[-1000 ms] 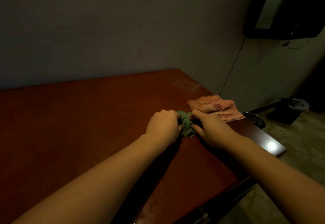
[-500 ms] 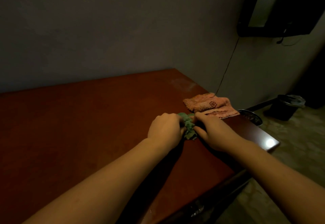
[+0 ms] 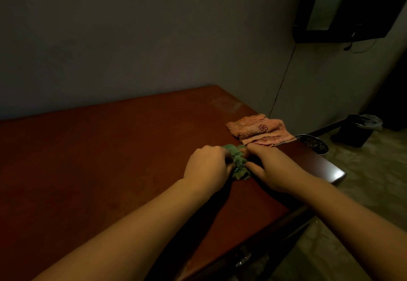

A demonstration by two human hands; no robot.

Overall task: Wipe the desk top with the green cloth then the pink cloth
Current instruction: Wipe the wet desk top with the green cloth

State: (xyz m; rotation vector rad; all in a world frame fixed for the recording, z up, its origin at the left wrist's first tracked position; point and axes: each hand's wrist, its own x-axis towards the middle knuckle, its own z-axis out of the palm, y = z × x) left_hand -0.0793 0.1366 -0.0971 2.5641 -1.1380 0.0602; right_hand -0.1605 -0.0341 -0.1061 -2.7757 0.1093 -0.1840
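Green cloth (image 3: pixel 239 163), bunched up, sits on the reddish-brown desk top (image 3: pixel 110 159) near its right end, gripped btwn both hands: left hand (image 3: pixel 207 166) w/ fingers curled onto its left side, right hand (image 3: pixel 277 168) pinching its right side. Pink cloth (image 3: pixel 259 129), folded, lies just beyond the right hand at the desk's right edge. Dark bin (image 3: pixel 354 130) stands on the floor past the desk.

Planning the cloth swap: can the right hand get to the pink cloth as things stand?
Probably yes. The pink cloth lies on the desk just beyond the right hand, with nothing between them. But that hand grips the green cloth, so it would have to let go first.
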